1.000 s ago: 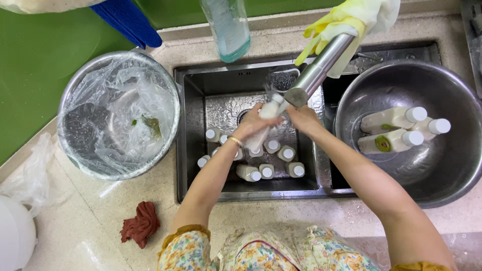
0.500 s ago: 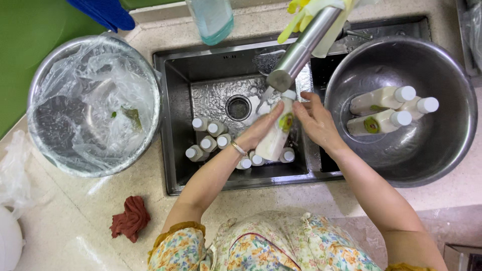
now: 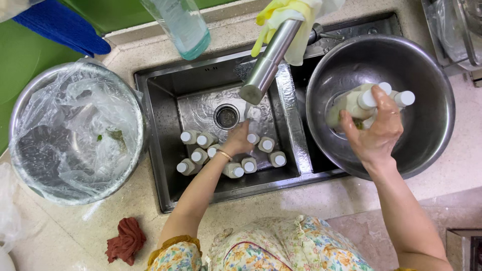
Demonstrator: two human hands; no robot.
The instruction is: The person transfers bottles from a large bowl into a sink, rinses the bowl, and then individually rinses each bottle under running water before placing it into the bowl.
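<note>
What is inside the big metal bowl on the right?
The metal bowl holds several pale bottles with white caps. The right hand is over them, covering part of the pile, so the exact count and the bowl's bottom beneath cannot be seen.

The left hand (image 3: 240, 140) reaches down into the steel sink (image 3: 165, 150), fingers among a cluster of small white-capped bottles (image 3: 228, 153) lying near the drain (image 3: 227, 117) under the faucet (image 3: 266, 65). The right hand (image 3: 375, 131) is over the large metal bowl (image 3: 427, 125), gripping one of the capped bottles in the bowl (image 3: 359, 100). A plastic-lined bin (image 3: 75, 130) stands left of the sink, with a red cloth (image 3: 125, 240) on the counter (image 3: 311, 200).
</note>
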